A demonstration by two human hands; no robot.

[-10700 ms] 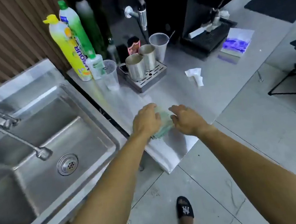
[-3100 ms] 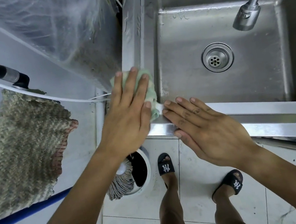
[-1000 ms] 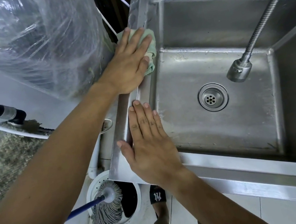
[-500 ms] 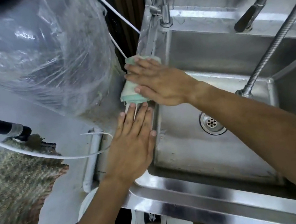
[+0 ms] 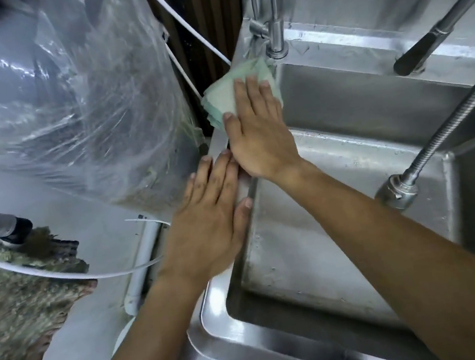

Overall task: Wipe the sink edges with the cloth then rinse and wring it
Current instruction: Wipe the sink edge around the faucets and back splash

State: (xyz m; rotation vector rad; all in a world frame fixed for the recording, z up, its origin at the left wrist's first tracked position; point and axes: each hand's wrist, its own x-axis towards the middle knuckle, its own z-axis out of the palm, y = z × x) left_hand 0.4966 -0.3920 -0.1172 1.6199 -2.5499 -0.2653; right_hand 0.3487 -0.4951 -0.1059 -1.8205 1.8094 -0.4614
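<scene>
Right hand (image 5: 257, 133) flat, fingers spread, pressing the green cloth (image 5: 232, 94) onto the sink's left rim (image 5: 218, 144), no grasp. Cloth's far corner touches the small tap base (image 5: 277, 50). Left hand (image 5: 212, 223) open, palm on rim just behind. Plastic sheeting (image 5: 78, 95) crowds the outer side; basin side is open.

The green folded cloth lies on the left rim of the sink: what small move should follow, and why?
Probably slide the green folded cloth along the back rim, past the thin steel tap. The right hand presses it flat at that corner; the left hand braces on the steel sink's rim.
</scene>
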